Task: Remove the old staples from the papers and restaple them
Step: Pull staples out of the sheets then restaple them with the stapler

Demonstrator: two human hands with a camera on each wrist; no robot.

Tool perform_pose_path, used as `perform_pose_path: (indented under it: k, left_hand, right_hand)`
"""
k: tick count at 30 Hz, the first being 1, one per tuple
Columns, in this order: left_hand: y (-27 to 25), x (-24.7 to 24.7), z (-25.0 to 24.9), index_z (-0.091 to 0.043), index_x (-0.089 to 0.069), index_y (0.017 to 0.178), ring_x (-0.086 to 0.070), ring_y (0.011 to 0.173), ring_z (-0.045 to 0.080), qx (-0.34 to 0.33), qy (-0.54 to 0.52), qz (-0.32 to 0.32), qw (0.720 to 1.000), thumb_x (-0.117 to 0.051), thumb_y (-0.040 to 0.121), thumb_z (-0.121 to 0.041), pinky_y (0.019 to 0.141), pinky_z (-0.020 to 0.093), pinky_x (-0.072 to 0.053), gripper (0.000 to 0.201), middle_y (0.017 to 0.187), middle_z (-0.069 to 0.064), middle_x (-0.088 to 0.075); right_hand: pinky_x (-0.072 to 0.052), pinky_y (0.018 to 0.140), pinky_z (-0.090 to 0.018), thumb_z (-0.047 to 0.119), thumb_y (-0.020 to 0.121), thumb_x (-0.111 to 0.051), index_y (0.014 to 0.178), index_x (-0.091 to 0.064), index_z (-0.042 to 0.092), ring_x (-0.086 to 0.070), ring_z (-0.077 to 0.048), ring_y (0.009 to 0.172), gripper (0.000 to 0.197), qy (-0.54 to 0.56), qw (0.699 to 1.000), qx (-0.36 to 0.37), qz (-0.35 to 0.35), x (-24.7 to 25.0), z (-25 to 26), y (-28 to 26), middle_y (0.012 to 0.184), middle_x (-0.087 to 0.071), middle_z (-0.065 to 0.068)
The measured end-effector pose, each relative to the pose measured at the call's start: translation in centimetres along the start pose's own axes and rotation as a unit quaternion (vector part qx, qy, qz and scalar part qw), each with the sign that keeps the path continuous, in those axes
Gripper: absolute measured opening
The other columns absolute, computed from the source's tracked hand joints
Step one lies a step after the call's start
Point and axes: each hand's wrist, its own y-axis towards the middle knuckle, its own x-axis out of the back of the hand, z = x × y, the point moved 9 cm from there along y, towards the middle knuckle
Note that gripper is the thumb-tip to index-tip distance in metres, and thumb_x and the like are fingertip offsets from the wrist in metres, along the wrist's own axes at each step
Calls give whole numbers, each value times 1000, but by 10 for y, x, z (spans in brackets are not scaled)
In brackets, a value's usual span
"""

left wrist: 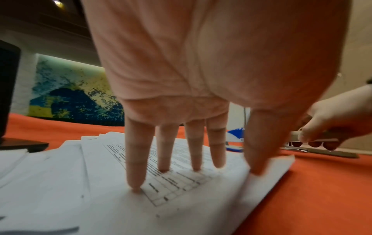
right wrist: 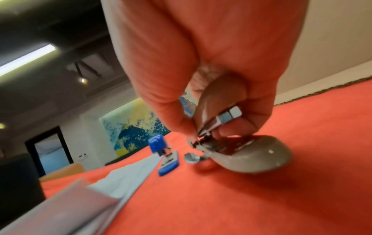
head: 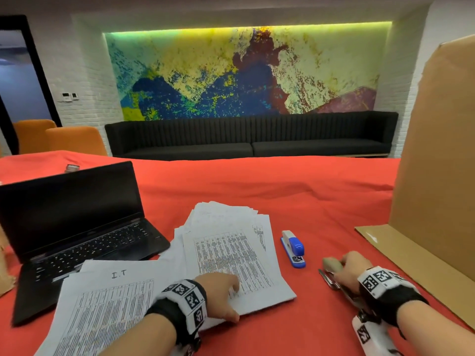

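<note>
The left hand [head: 221, 291] pressed straight, spread fingers [left wrist: 136, 159] onto the printed papers [head: 231, 253] at the table's 6 o'clock. At about 4 o'clock the right hand [head: 347, 271] curled round a grey stapler [right wrist: 251, 155] – top swung open (metal staple rail exposed) – on the red tablecloth [head: 308, 196]. A blue stapler [head: 294, 249] lay between them, untouched.

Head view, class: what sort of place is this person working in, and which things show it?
Probably an office lounge or meeting room: a laptop and printed papers lie on a red-covered table, with a long black sofa under a large abstract mural.
</note>
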Motion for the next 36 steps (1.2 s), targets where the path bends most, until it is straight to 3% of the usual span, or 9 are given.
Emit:
perform_pose_path:
  k: [3,7,12,15,18,23,28,31,36]
  left_hand:
    - [-10,16,-3,-20,-67,104,-60,101,18,-15,-25,-40,999,-55,87,-25,87,27,-48,22,108,-1,-67]
    - [-28,36,-3,-16,-70,84,-61,75,15,-7,-38,-120,992,-56,84,-24,69,24,-48,17,73,-5,-65]
    - [-66,17,-46,-18,-76,86,-58,65,2,-107,-209,19,972,-71,80,-28,67,22,-48,12,78,2,-73]
    - [-72,13,-37,-23,-74,102,-60,81,1,-70,-245,32,966,-70,81,-48,79,21,-47,33,98,-1,-73]
    - [-67,-1,-15,-27,-46,141,-40,134,17,-11,-78,28,997,-63,81,-61,111,34,-32,71,148,-3,-42]
    - [-70,-47,-22,-35,-9,153,0,149,24,-68,19,150,986,-55,91,-53,119,53,-7,79,163,-5,4]
    - [-63,-15,-10,-37,-52,136,-49,126,10,-40,-167,63,983,-66,81,-57,112,31,-33,60,141,-8,-52]
    - [-51,0,27,-29,-50,136,-49,126,16,56,-132,-43,989,-65,81,-55,107,33,-38,63,141,-5,-49]
    - [-34,-31,57,-15,-36,138,-42,128,26,95,1,41,995,-63,72,-70,106,46,-36,89,143,3,-38]
  right_hand:
    - [-49,70,-28,44,81,-59,84,-69,11,-64,-26,75,34,65,997,29,-37,11,13,-24,77,-68,-7]
    - [-50,60,-28,22,73,-66,80,-70,19,-65,-21,65,9,171,979,103,-43,28,48,-53,71,-70,-4]
    - [-40,47,-23,5,71,-60,83,-69,14,-54,-19,51,18,228,962,146,-45,38,79,-72,63,-65,-7]
    - [-32,39,-19,3,75,-57,73,-62,6,-45,-18,41,6,237,960,146,-20,32,91,-83,53,-52,-7]
    - [-33,39,-16,7,73,-65,63,-61,5,-46,-18,42,11,213,963,164,18,11,101,-92,52,-53,-9]
    - [-37,47,-19,21,67,-73,57,-57,14,-49,-9,46,20,88,975,186,90,-25,108,-93,50,-50,4]
    - [-45,52,-20,34,72,-64,80,-64,12,-60,-10,60,23,-3,973,201,116,-52,118,-98,67,-62,2]
    - [-40,51,-19,37,71,-68,87,-61,18,-60,-10,68,26,-50,968,209,130,-70,122,-100,75,-61,5]
    - [-39,51,-18,36,77,-61,81,-61,17,-59,-13,71,19,-85,959,220,155,-88,129,-103,76,-62,2]
